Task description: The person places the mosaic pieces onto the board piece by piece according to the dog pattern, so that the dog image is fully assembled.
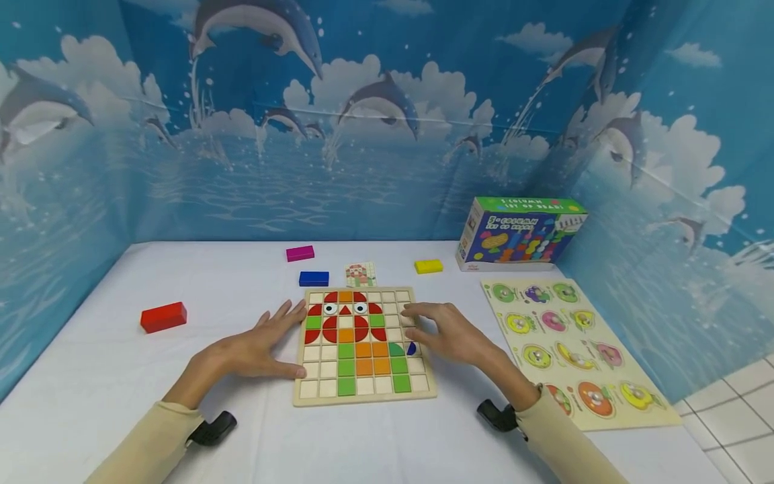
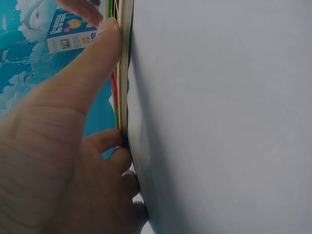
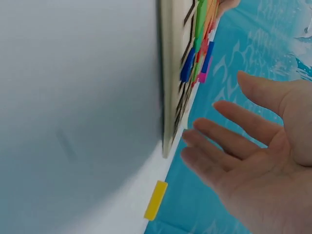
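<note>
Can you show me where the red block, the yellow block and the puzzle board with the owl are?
red block [image 1: 164, 316]: head view, middle of its front face.
yellow block [image 1: 428, 266]: head view, centre of its top.
puzzle board [image 1: 365, 398]: head view, bare front rim.

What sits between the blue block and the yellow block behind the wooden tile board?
In the head view, a small picture card lies between the blue rectangular block and the yellow rectangular block, just behind the wooden tile board.
</note>
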`<state>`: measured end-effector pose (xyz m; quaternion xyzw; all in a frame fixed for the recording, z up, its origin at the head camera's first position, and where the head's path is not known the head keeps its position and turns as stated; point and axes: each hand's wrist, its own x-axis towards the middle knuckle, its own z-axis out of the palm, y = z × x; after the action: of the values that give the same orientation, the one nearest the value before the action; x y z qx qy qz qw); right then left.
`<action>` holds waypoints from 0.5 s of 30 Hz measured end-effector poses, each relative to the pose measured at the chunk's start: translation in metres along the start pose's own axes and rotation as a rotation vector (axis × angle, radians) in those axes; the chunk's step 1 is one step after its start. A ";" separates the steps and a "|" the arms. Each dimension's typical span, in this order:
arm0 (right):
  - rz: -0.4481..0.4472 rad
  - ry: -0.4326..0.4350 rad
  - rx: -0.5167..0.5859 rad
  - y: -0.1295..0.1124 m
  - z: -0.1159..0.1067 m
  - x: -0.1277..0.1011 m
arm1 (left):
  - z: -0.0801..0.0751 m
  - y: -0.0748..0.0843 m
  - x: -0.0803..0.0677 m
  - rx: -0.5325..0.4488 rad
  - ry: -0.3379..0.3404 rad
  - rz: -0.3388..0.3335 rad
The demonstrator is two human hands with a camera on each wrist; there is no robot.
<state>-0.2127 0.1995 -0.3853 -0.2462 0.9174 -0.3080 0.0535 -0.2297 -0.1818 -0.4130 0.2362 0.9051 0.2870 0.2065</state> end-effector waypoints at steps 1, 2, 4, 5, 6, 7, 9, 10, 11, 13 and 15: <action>-0.008 -0.009 0.013 -0.001 0.000 0.001 | -0.001 0.000 0.000 -0.001 0.002 0.008; -0.019 -0.024 0.027 -0.002 -0.001 0.002 | -0.001 0.000 0.000 -0.004 0.003 0.013; -0.036 -0.067 0.053 -0.003 -0.001 0.003 | -0.002 0.000 0.000 -0.005 0.000 0.011; -0.038 -0.085 0.062 -0.004 -0.002 0.003 | -0.003 0.001 0.000 -0.006 -0.003 0.012; -0.032 -0.096 0.070 -0.005 -0.003 0.002 | -0.003 0.001 0.000 -0.004 -0.006 0.006; -0.030 -0.099 0.075 -0.006 -0.004 0.002 | -0.004 0.002 0.000 -0.004 -0.007 -0.002; -0.013 -0.070 0.066 -0.009 -0.007 0.003 | -0.006 0.004 0.000 -0.001 -0.001 -0.010; -0.008 -0.044 0.058 -0.010 -0.009 0.005 | -0.007 0.005 0.001 0.003 0.008 -0.012; -0.010 -0.016 0.043 -0.012 -0.010 0.007 | -0.008 0.007 0.001 0.004 0.017 -0.009; -0.028 0.022 0.024 -0.015 -0.012 0.012 | -0.010 0.012 0.003 0.001 0.032 0.002; -0.050 0.024 0.003 -0.017 -0.011 0.018 | -0.010 0.017 0.005 0.001 0.032 0.026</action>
<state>-0.2242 0.1850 -0.3655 -0.2651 0.9111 -0.3137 0.0350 -0.2339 -0.1706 -0.3957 0.2437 0.9053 0.2927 0.1880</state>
